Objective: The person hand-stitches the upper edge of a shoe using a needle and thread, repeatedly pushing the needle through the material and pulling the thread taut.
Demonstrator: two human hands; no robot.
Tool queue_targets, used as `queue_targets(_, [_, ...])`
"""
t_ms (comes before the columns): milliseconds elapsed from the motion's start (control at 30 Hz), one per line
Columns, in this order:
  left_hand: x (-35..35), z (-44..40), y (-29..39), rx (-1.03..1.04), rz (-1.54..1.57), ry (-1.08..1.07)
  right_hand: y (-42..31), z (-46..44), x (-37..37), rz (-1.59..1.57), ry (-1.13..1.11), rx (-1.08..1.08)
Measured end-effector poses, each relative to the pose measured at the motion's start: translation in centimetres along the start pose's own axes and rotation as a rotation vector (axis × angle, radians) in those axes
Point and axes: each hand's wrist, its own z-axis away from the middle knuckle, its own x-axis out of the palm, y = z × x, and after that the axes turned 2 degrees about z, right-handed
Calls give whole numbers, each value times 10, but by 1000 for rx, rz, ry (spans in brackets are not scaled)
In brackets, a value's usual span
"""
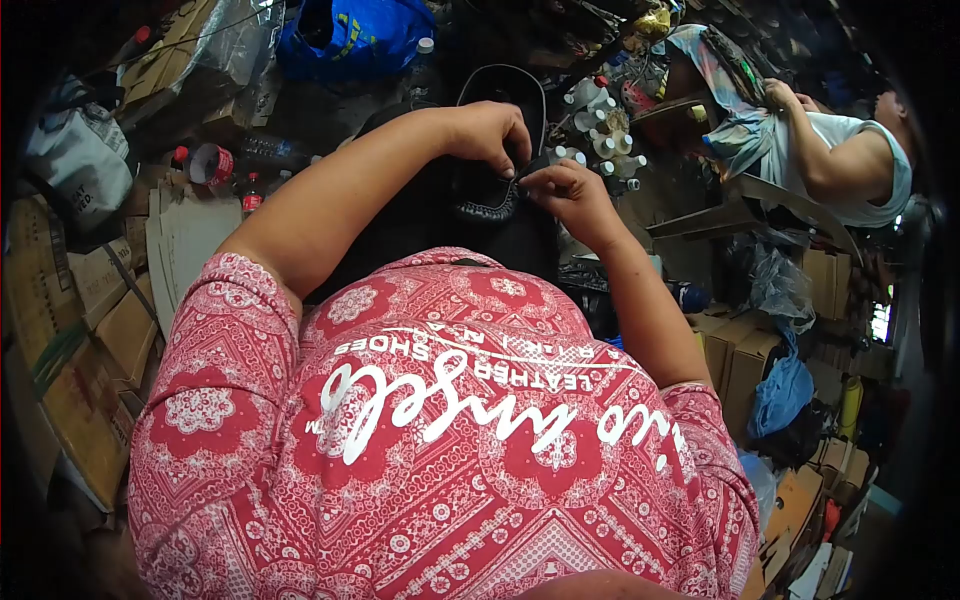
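Observation:
A black shoe (484, 213) lies in my lap, its long rounded end pointing away from me and a puckered or stitched edge at the end nearer my body. My left hand (488, 136) reaches over it from the left, fingers bent down and the tips pinched at its edge. From the right, my right hand (575, 198) pinches dark material on the same edge, thumb and forefinger together. The fingertips of both hands nearly meet. Whether a thread or small tool is between them is too small to tell.
Several white bottles (605, 140) stand beyond my right hand. A blue bag (355, 40) lies ahead, and a cola bottle (211, 164) to the left. Cardboard (130, 330) is stacked at left. Another person (850, 165) sits at right, holding colourful cloth. A light blue plastic bag (783, 392) hangs at right.

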Motion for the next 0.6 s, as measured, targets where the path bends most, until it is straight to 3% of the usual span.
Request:
queue_targets(67, [5, 12, -6, 125, -57, 393, -4, 3, -2, 39, 12, -43])
queue_targets(100, [5, 21, -9, 127, -60, 380, -5, 5, -2, 83, 26, -84])
queue_targets(167, [3, 41, -13, 126, -211, 575, -8, 14, 1, 75, 52, -69])
queue_targets(267, [23, 76, 12, -23, -105, 699, -15, 25, 11, 120, 112, -83])
queue_targets(433, [55, 97, 33, -71, -61, 673, -19, 34, 29, 370, 306, -209])
queue_targets(467, [59, 96, 30, -72, -304, 710, -18, 34, 29, 370, 307, -210])
queue_targets(500, [63, 94, 28, -72, -548, 741, -16, 32, 26, 228, 226, -104])
queue_targets(533, [64, 90, 26, -79, -599, 770, -13, 31, 23, 87, 146, 4])
queue_targets(600, [60, 86, 27, -30, -493, 766, -4, 26, 14, -10, 79, 24])
